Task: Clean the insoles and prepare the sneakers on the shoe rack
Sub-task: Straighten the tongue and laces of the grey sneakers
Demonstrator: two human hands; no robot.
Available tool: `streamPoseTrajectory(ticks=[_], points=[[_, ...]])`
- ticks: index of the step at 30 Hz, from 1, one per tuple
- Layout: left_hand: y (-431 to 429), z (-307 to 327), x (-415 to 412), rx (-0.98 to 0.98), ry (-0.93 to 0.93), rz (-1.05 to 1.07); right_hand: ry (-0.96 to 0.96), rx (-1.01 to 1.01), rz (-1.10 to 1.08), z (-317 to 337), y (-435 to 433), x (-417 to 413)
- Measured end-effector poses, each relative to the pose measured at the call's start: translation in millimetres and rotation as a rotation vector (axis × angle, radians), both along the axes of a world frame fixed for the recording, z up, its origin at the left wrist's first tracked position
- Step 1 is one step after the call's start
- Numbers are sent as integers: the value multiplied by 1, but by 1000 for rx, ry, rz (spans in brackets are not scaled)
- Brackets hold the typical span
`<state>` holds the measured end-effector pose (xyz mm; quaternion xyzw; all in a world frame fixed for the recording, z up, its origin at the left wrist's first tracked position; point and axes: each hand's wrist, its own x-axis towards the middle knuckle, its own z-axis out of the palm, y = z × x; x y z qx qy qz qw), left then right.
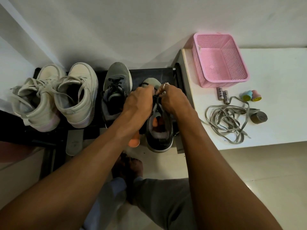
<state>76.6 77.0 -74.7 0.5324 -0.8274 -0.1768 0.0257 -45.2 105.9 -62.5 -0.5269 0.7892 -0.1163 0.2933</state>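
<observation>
Two grey sneakers stand on the black shoe rack (pixel 149 73). Over the right-hand sneaker (pixel 159 130), my left hand (pixel 138 103) and my right hand (pixel 172 99) meet, both pinching its dark laces (pixel 157 98) above the tongue. An orange insole shows inside that shoe's opening. The other grey sneaker (pixel 116 87) stands just to the left, laces loose. Below the rack edge, an orange insole (pixel 133 141) sticks out under my left forearm, and a grey insole (pixel 74 141) lies further left. My hands hide the lace knot.
A pair of white high-top sneakers (pixel 54 97) fills the rack's left side. On the white table (pixel 274 72) to the right stand a pink basket (pixel 219 58), two batteries (pixel 223 96), small coloured stamps (pixel 249 95), a tape roll (pixel 259 117) and loose grey laces (pixel 227 120).
</observation>
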Motion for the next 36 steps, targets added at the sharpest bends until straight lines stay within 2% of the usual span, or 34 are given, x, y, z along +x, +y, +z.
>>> streamPoseTrajectory(ticks=[8, 13, 20, 26, 29, 32, 36], points=[[4, 4, 2, -3, 116, 15, 29, 90, 12, -1, -5, 1], [5, 7, -3, 39, 107, 144, 35, 70, -88, -5, -3, 2], [3, 20, 6, 139, 164, 165, -49, 66, -120, 6, -5, -6], [18, 42, 20, 345, 192, 177, -21, 370, 145, 43, 5, -13], [32, 47, 24, 414, 162, 153, -73, 472, 164, 50, 12, -12], [35, 42, 21, 339, 105, 143, -60, 450, 132, 48, 17, -10], [29, 27, 17, 160, 69, 114, 47, 287, 124, 42, 18, -5]])
